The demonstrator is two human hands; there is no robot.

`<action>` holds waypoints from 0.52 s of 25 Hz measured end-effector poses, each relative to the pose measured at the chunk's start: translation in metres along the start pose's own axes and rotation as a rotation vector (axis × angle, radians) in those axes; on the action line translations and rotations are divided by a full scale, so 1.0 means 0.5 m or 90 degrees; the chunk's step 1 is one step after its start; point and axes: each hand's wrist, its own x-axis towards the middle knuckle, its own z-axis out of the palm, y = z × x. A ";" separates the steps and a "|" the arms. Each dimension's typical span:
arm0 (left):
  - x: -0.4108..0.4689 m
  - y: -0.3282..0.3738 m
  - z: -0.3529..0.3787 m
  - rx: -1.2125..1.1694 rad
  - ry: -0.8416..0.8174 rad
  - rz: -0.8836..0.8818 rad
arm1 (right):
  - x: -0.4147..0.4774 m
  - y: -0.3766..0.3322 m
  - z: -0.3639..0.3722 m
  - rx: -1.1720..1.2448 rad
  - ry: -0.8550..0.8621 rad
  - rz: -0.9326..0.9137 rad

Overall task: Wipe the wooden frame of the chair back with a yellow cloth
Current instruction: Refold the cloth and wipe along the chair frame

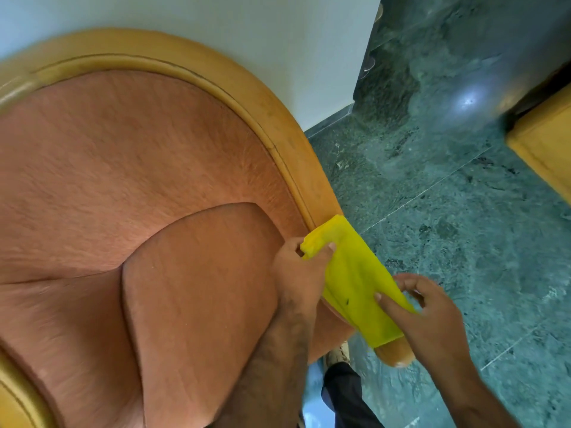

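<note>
A curved wooden frame (216, 78) runs around the chair's orange padded back (123, 168) and down the right side. A yellow cloth (355, 279) is draped over the lower right stretch of the frame and the armrest, whose wooden end (395, 355) pokes out below it. My left hand (301, 273) pinches the cloth's upper corner against the frame. My right hand (429, 307) holds the cloth's lower right edge between thumb and fingers.
A white wall (247, 26) stands right behind the chair. Green marble floor (448, 211) spreads to the right. Another piece of yellow wooden furniture (547, 143) sits at the right edge. My leg and shoe (340, 366) are below the armrest.
</note>
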 end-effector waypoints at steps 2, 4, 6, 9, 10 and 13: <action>-0.004 0.019 -0.052 -0.121 -0.088 -0.010 | -0.004 -0.041 -0.001 0.117 -0.046 0.027; -0.005 0.030 -0.133 -0.179 -0.131 -0.004 | -0.012 -0.089 0.013 0.229 -0.107 0.042; -0.008 0.035 -0.226 -0.186 -0.137 0.030 | -0.016 -0.132 0.040 0.313 -0.170 0.040; -0.035 -0.005 -0.389 -0.226 -0.083 0.055 | -0.033 -0.207 0.127 0.442 -0.255 0.108; -0.050 -0.026 -0.438 -0.242 -0.062 0.061 | -0.045 -0.235 0.160 0.468 -0.298 0.129; -0.116 -0.118 -0.600 -0.323 0.058 0.072 | -0.126 -0.318 0.294 0.427 -0.494 0.144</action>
